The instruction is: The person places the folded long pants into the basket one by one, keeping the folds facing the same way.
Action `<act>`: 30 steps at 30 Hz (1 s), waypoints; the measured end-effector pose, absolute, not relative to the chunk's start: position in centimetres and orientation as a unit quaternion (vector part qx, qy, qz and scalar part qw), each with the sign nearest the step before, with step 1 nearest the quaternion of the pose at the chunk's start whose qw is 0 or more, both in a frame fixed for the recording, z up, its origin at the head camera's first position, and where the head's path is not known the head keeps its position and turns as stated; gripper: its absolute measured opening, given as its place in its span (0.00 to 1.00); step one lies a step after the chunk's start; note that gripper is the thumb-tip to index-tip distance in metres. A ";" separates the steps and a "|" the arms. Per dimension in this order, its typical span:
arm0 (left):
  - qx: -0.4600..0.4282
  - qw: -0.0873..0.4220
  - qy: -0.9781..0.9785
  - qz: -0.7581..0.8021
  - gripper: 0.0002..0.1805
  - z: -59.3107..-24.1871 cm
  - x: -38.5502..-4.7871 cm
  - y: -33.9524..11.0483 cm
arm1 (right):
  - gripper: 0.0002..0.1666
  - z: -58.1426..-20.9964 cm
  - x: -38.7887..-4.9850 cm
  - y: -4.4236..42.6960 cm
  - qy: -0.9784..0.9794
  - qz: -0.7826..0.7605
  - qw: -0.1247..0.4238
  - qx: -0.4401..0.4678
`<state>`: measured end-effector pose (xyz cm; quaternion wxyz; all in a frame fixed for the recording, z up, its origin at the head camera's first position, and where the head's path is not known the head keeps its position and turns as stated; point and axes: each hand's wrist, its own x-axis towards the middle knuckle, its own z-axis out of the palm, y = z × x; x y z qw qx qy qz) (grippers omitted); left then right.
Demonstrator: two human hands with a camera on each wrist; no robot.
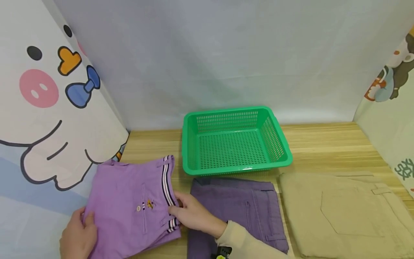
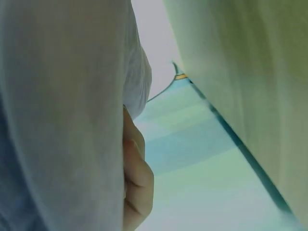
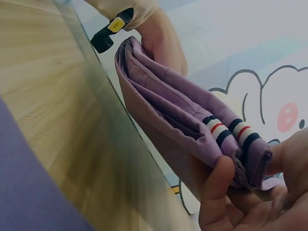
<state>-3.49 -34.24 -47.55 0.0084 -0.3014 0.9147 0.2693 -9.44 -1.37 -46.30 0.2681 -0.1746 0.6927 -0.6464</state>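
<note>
Folded lilac trousers (image 1: 126, 205) with a striped waistband lie at the left in the head view, partly lifted off the table. My right hand (image 1: 194, 214) pinches the waistband edge, thumb on top. At the opposite edge, my left hand (image 1: 78, 233) grips the cloth, its thumb on the near side. In the right wrist view, the folded layers of the trousers (image 3: 168, 106) stand on edge between my right hand (image 3: 255, 192) at the waistband and my left hand (image 3: 163, 45) at the far end. The left wrist view shows only part of a hand (image 2: 137, 178) beside pale fabric.
An empty green basket (image 1: 237, 169) stands at the back middle of the wooden table (image 1: 323, 138). Folded dark purple trousers (image 1: 226, 201) lie in front of it, folded beige trousers (image 1: 349, 216) at the right. A cartoon-printed curtain (image 1: 32, 126) hangs at the left.
</note>
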 end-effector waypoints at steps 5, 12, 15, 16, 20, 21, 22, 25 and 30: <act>-0.305 -0.009 0.905 0.296 0.32 -46.6 -3.4 -33.7 | 0.18 -45.6 -9.7 -0.8 0.693 -0.649 0.259 -0.177; -0.290 -0.070 0.900 0.317 0.30 -45.5 -3.8 -32.1 | 0.19 -44.4 -10.4 0.4 0.708 -0.639 0.228 -0.196; -0.280 -0.100 0.898 0.325 0.28 -45.1 -4.1 -31.3 | 0.22 -43.9 -10.8 0.8 0.711 -0.641 0.214 -0.192; -0.275 -0.106 0.896 0.333 0.28 -45.0 -4.3 -31.0 | 0.24 -43.7 -11.0 1.1 0.711 -0.642 0.211 -0.193; -0.242 -0.133 0.887 0.369 0.27 -44.5 -5.0 -29.8 | 0.25 -42.9 -11.5 2.3 0.709 -0.647 0.196 -0.200; -0.234 -0.140 0.884 0.380 0.27 -44.4 -5.2 -29.5 | 0.25 -42.7 -11.6 2.7 0.709 -0.649 0.191 -0.199; -0.224 -0.147 0.881 0.390 0.26 -44.3 -5.5 -29.1 | 0.25 -42.5 -11.7 3.0 0.709 -0.651 0.185 -0.198; -0.193 -0.174 0.874 0.411 0.21 -44.1 -6.1 -28.0 | 0.28 -42.0 -12.1 4.0 0.711 -0.655 0.174 -0.187; -0.146 -0.201 0.870 0.426 0.13 -43.4 -7.1 -26.4 | 0.30 -41.1 -12.7 5.5 0.715 -0.661 0.164 -0.159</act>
